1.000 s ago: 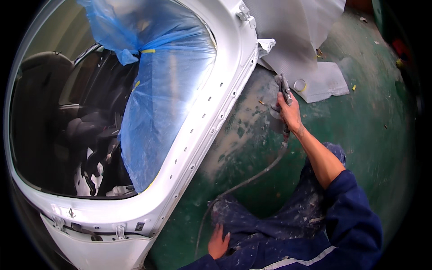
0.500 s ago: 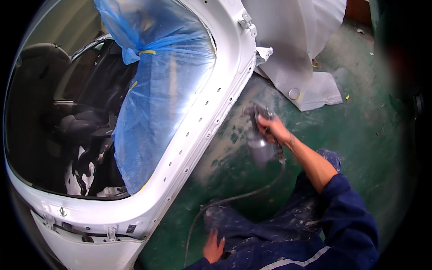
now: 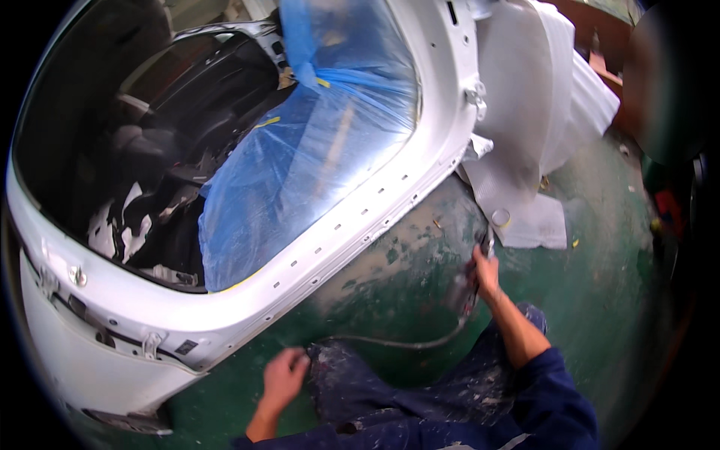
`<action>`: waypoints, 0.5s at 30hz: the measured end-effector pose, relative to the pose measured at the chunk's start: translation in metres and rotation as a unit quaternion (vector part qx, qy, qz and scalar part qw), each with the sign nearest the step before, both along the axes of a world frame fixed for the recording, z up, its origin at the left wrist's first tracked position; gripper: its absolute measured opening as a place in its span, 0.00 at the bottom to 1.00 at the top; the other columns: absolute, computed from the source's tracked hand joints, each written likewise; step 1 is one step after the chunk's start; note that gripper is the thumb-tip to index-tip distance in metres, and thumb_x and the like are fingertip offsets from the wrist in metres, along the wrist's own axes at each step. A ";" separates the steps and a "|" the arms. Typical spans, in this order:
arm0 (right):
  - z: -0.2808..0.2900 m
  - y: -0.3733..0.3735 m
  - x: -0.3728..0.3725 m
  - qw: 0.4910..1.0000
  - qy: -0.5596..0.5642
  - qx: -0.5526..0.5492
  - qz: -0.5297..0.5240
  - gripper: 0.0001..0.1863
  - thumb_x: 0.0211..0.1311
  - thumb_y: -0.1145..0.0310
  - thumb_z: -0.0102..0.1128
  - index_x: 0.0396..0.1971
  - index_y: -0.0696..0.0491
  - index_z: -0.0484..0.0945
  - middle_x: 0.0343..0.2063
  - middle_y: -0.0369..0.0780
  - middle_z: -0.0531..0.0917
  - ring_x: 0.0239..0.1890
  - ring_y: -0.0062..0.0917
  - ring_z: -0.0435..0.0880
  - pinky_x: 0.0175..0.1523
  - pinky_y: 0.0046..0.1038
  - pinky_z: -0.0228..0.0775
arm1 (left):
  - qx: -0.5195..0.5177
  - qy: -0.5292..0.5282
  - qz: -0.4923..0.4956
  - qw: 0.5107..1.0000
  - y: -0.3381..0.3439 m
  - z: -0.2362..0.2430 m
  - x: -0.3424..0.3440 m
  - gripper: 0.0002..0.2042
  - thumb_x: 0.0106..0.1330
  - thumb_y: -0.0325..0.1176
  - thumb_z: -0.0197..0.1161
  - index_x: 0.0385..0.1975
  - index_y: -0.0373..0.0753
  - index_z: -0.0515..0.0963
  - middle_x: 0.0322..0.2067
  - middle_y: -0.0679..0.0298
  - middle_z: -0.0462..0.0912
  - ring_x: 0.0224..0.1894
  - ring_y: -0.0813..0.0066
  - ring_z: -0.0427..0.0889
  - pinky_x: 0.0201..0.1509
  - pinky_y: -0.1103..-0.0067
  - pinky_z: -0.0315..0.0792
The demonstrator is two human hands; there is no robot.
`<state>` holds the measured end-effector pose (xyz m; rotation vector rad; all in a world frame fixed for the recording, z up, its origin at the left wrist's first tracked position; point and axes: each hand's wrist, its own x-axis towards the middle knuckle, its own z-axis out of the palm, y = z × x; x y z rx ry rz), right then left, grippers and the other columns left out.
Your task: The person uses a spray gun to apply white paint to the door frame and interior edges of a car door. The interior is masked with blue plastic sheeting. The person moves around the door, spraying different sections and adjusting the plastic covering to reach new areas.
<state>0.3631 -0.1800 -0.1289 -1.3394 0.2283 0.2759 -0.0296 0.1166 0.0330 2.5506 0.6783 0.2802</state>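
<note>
A spray gun (image 3: 489,244) is in my right hand (image 3: 487,274), fingers wrapped round its grip, over the green floor right of the car body. Its cup is smeared by motion. From the gun's lower end an air hose (image 3: 405,344) curves left above my knees. At the hose's left end, beside my left knee, is my left hand (image 3: 285,373), with curled fingers that appear closed on it; beyond that hand the hose is hidden. To the left stands a white car body (image 3: 360,225), its opening partly covered by blue plastic film (image 3: 292,172) with yellow tape.
Grey-white sheeting (image 3: 517,97) hangs and spreads onto the floor at the upper right. A tape roll (image 3: 500,218) lies on its lower part. Dusty overspray marks the green floor (image 3: 600,277). A white panel (image 3: 90,337) hangs at the lower left of the car.
My right hand has moved right and lower with the spray gun, away from the car edge. My left hand has risen leftward from my thigh to the hose. The view has shifted.
</note>
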 end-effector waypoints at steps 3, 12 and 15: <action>0.010 0.006 -0.037 0.997 0.005 0.000 0.072 0.20 0.69 0.52 0.58 0.28 0.55 0.72 0.16 0.39 0.75 0.08 0.23 0.70 0.12 0.29 0.62 | 0.045 -0.126 -0.006 0.991 0.029 0.039 0.048 0.09 0.67 0.34 0.63 0.42 0.37 0.81 0.30 0.55 0.85 0.30 0.61 0.84 0.36 0.71 0.75; 0.033 -0.018 -0.048 0.993 -0.075 -0.080 0.054 0.18 0.71 0.55 0.57 0.30 0.56 0.76 0.19 0.38 0.80 0.13 0.19 0.73 0.18 0.26 0.62 | 0.080 -0.369 -0.147 0.914 0.001 0.263 0.304 0.15 0.64 0.36 0.67 0.45 0.33 0.80 0.40 0.56 0.86 0.33 0.67 0.83 0.40 0.74 0.76; 0.029 -0.035 -0.059 0.993 -0.079 -0.091 -0.004 0.18 0.71 0.56 0.57 0.31 0.57 0.75 0.20 0.37 0.80 0.13 0.19 0.72 0.18 0.26 0.63 | 0.027 -0.434 -0.148 0.888 0.022 0.351 0.408 0.19 0.62 0.39 0.69 0.48 0.33 0.79 0.43 0.54 0.86 0.38 0.68 0.85 0.44 0.74 0.76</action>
